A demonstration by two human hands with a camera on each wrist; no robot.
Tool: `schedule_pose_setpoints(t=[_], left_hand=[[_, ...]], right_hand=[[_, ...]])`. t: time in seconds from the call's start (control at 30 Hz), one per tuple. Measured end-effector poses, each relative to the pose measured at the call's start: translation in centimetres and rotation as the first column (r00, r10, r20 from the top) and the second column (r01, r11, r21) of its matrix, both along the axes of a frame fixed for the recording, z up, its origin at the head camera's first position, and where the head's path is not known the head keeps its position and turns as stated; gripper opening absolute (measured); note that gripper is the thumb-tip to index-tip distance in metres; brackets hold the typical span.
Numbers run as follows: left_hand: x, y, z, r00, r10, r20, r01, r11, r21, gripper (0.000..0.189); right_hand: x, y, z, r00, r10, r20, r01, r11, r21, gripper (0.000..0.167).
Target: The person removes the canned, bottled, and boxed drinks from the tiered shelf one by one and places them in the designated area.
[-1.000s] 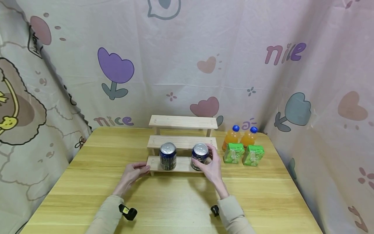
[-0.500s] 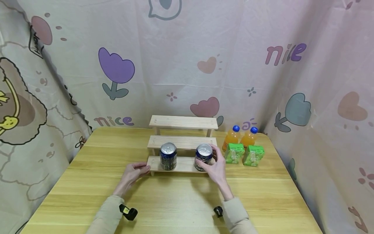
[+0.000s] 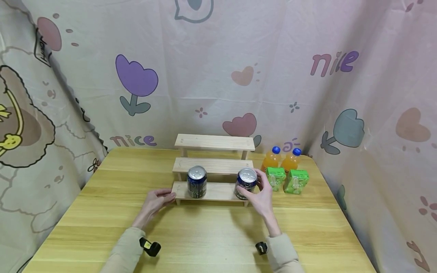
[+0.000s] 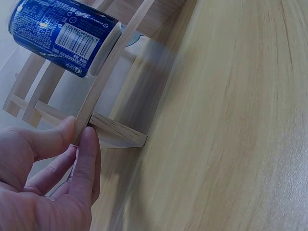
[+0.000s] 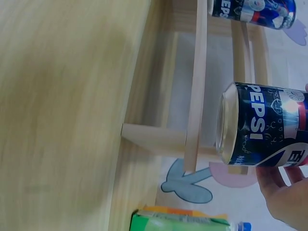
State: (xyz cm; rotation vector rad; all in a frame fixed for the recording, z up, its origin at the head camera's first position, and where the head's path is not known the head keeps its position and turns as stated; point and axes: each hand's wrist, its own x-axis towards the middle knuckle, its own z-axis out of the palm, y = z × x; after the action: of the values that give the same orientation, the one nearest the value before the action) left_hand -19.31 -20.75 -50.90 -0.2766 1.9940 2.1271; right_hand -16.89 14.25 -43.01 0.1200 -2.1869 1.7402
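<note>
A three-tier wooden display rack [image 3: 218, 191] stands on the table. My left hand [image 3: 155, 204] pinches the left end of its lowest plank between thumb and fingers, as the left wrist view [image 4: 79, 166] shows up close. Upright on that plank, left of centre, is a blue Pepsi can [image 3: 197, 185]. At the plank's right end my right hand [image 3: 263, 196] grips a second Pepsi can [image 3: 246, 181] from its right side. A small gap shows between this can's base [image 5: 227, 125] and the plank [image 5: 196, 96] in the right wrist view.
Two orange drink bottles [image 3: 290, 162] with blue caps stand right of the rack. Before them are two green drink cartons [image 3: 296, 182], close to my right hand. A printed curtain [image 3: 205, 68] hangs behind the wooden table [image 3: 205, 235].
My right hand has moved to the right along the lowest plank with its Pepsi can, widening the space between the two cans. The left hand has stayed at the plank's end.
</note>
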Motion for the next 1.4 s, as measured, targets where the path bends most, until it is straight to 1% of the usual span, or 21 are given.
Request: schedule_pose_setpoints(t=[0.1, 0.33, 0.43, 0.53, 0.63, 0.87, 0.97, 1.1, 1.4], left_hand=[[0.0, 0.0, 0.0, 1.000, 0.002, 0.000, -0.002, 1.000, 0.011, 0.052], [0.0, 0.0, 0.0, 1.000, 0.008, -0.002, -0.008, 1.000, 0.020, 0.053], [0.0, 0.0, 0.0, 1.000, 0.009, 0.000, -0.009, 1.000, 0.013, 0.053], [0.0, 0.0, 0.1, 1.000, 0.010, -0.005, -0.010, 1.000, 0.010, 0.053], [0.0, 0.1, 0.1, 1.000, 0.011, -0.014, -0.011, 1.000, 0.011, 0.053], [0.1, 0.1, 0.1, 1.000, 0.008, -0.019, -0.008, 1.000, -0.005, 0.050], [0.0, 0.0, 0.0, 1.000, 0.013, -0.013, -0.013, 1.000, -0.004, 0.049], [0.0, 0.0, 0.0, 1.000, 0.004, -0.010, -0.004, 1.000, -0.015, 0.050], [0.1, 0.0, -0.1, 1.000, -0.001, -0.016, 0.001, 1.000, -0.007, 0.050]], right_hand=[[0.0, 0.5, -0.2, 1.000, -0.018, 0.017, 0.018, 1.000, 0.002, 0.076], [-1.1, 2.5, -2.9, 0.998, -0.058, 0.000, 0.058, 0.998, -0.018, 0.080], [-1.2, 3.3, -3.4, 0.997, -0.071, -0.020, 0.070, 0.997, -0.021, 0.078], [-1.1, 4.0, -3.6, 0.995, -0.086, -0.045, 0.084, 0.996, -0.034, 0.077], [-0.9, 4.7, -3.8, 0.993, -0.110, -0.048, 0.108, 0.993, -0.040, 0.076], [-0.6, 6.3, -4.0, 0.983, -0.182, -0.010, 0.182, 0.982, -0.058, 0.076], [-0.5, 7.0, -4.1, 0.979, -0.203, -0.004, 0.202, 0.977, -0.066, 0.076], [-0.4, 7.9, -4.3, 0.973, -0.233, -0.002, 0.232, 0.970, -0.075, 0.075], [0.1, 9.7, -4.7, 0.958, -0.285, 0.023, 0.286, 0.951, -0.117, 0.078]])
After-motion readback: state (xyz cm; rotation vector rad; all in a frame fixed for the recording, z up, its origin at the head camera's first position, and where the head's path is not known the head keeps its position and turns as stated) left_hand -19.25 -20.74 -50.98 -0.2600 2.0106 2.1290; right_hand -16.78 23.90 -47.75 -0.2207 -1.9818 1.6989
